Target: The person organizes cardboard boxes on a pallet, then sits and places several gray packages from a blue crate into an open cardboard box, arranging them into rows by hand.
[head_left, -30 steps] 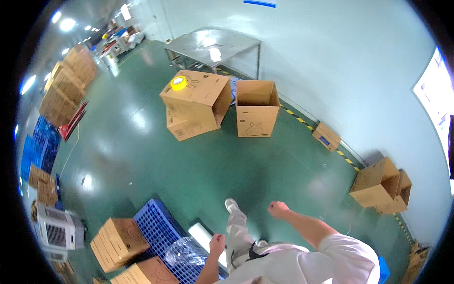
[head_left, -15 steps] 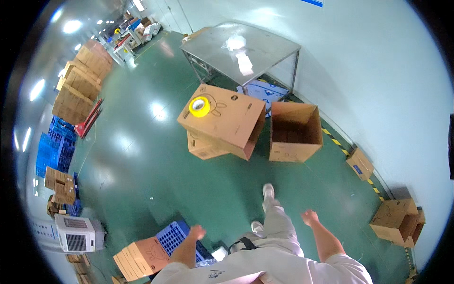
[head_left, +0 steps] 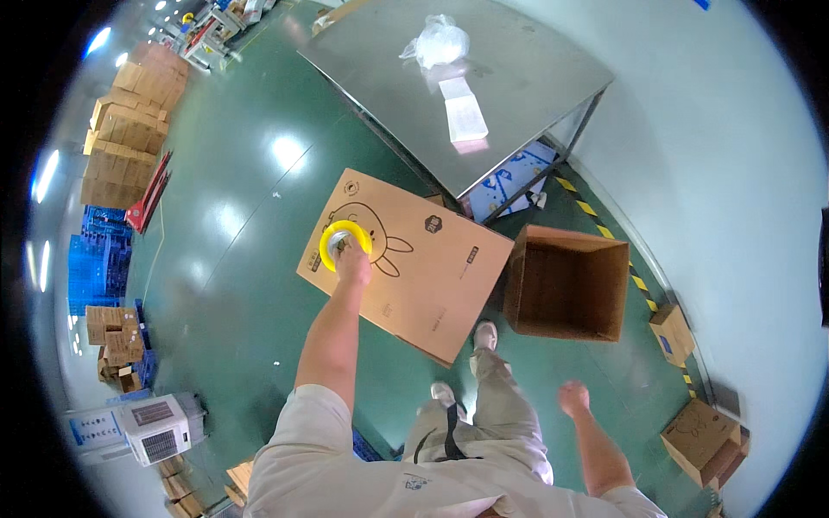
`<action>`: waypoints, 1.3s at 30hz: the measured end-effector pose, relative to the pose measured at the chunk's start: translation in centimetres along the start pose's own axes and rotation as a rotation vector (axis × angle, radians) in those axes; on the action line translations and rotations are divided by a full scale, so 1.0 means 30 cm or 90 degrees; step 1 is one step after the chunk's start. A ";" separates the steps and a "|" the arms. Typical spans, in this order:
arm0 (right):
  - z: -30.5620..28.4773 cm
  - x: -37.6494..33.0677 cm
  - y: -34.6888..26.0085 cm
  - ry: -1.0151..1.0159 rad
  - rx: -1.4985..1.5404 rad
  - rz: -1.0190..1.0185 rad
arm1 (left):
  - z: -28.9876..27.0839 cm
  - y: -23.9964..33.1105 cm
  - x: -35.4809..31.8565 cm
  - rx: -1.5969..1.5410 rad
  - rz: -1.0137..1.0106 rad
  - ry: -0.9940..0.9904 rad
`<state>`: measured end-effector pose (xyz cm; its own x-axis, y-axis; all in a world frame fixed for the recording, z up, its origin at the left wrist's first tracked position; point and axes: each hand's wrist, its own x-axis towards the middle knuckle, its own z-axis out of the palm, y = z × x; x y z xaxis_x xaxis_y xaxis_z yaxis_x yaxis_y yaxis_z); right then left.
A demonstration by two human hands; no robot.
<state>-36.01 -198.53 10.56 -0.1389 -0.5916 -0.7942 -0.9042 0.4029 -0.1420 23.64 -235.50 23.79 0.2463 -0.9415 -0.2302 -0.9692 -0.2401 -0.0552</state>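
My left hand (head_left: 352,262) reaches forward to a roll of yellow tape (head_left: 363,233), its fingers hooked into the core. The roll lies on a large brown cardboard box (head_left: 432,281) printed with a rabbit drawing, in front of me. My right hand (head_left: 572,398) hangs at my right side, fingers curled with nothing seen in them. Nearest to it, ahead, stands a second cardboard box (head_left: 566,328), its open top showing a dark inside.
A metal table (head_left: 535,78) stands ahead, bearing a clear plastic bag (head_left: 439,43) and a white paper-like piece (head_left: 465,116). Small cartons (head_left: 672,335) line the right wall. At left are stacked boxes (head_left: 129,129), a red pallet jack (head_left: 148,200), blue pallets (head_left: 93,268) and a white air cooler (head_left: 158,429).
I have stepped closer to the boxes and table. My left hand has moved forward from my side onto the tape roll; my right hand still hangs beside me.
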 end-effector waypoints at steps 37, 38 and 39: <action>0.274 -0.316 -1.208 0.137 0.152 0.403 | 0.185 -1.308 -0.067 -0.156 -0.064 -0.264; 0.319 -0.366 -1.223 0.146 0.155 0.415 | 0.203 -1.398 -0.158 -0.139 -0.012 -0.361; 0.366 -0.397 -1.224 0.158 0.163 0.429 | 0.213 -1.452 -0.211 -0.119 0.045 -0.454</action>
<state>3.27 -198.60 18.73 -0.7419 -0.2877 -0.6056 -0.4739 0.8640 0.1700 64.27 -217.56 21.45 0.0602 -0.5893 -0.8057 -0.9501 -0.2812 0.1347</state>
